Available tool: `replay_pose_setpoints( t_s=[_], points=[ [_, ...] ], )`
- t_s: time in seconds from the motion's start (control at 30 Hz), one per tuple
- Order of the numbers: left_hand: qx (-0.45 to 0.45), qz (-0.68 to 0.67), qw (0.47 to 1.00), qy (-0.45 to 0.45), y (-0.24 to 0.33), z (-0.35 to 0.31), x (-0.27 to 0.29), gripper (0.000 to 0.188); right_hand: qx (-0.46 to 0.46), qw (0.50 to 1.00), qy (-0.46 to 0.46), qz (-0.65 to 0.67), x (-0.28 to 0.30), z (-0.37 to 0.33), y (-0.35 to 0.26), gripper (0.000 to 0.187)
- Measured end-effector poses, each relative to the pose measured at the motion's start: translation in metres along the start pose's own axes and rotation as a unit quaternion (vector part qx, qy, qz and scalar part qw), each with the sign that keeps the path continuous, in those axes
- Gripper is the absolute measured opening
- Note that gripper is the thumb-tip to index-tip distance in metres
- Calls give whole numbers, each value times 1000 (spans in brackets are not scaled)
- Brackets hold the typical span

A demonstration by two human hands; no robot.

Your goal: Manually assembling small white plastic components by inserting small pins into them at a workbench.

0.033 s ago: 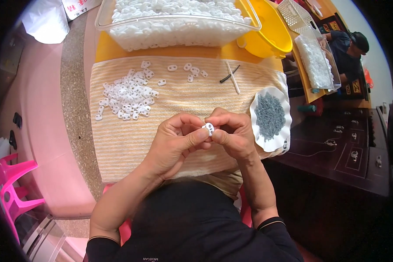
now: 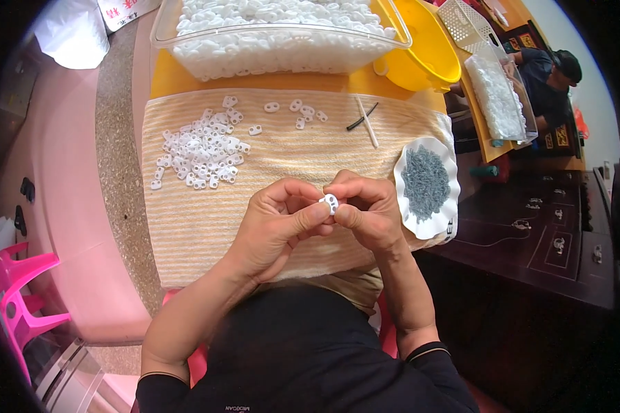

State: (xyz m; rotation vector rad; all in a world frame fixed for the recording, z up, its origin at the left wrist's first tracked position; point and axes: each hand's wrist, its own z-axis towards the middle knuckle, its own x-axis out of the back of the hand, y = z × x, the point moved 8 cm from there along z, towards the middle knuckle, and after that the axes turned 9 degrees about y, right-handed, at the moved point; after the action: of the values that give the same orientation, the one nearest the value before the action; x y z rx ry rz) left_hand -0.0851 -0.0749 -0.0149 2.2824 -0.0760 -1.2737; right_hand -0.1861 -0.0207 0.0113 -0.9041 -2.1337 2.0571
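Note:
Over the striped towel, my left hand and my right hand meet fingertip to fingertip. Between their thumbs and fingers they pinch a small white plastic cord lock, its holes facing up. Both hands are closed on it; the fingers hide part of the piece. Beyond my left hand lies a heap of similar white two-hole pieces, with several loose ones farther right. Beside my right hand, a white wavy-edged dish holds a pile of tiny grey parts, too small to make out singly.
A clear bin full of white pieces stands at the far edge, beside a yellow basin. A white stick crosses a black one. A co-worker sits at the far right; a pink stool stands left.

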Motion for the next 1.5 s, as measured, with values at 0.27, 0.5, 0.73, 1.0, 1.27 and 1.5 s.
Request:
replay_pose_setpoints(
  t_s=[0.27,0.5,0.73,1.0,1.27,1.5],
  points=[
    [-19,10,1000,-5,-1,-5,-4,11,47,998,-16,-44,-4,-5,-10,26],
    [-39,34,999,3,7,-1,-3,16,2,999,-26,-45,-4,-2,-3,29],
    [6,45,999,-3,-1,2,-2,17,-65,996,-37,-51,3,-2,3,21],
    [0,37,999,21,-4,2,-1,12,9,983,69,-170,25,4,-30,12],
    [-10,47,998,39,-9,0,3,10,234,873,286,-319,107,58,-155,21],
    [-18,80,995,56,-13,1,8,10,333,690,356,-535,114,78,-180,25]
  ],
)
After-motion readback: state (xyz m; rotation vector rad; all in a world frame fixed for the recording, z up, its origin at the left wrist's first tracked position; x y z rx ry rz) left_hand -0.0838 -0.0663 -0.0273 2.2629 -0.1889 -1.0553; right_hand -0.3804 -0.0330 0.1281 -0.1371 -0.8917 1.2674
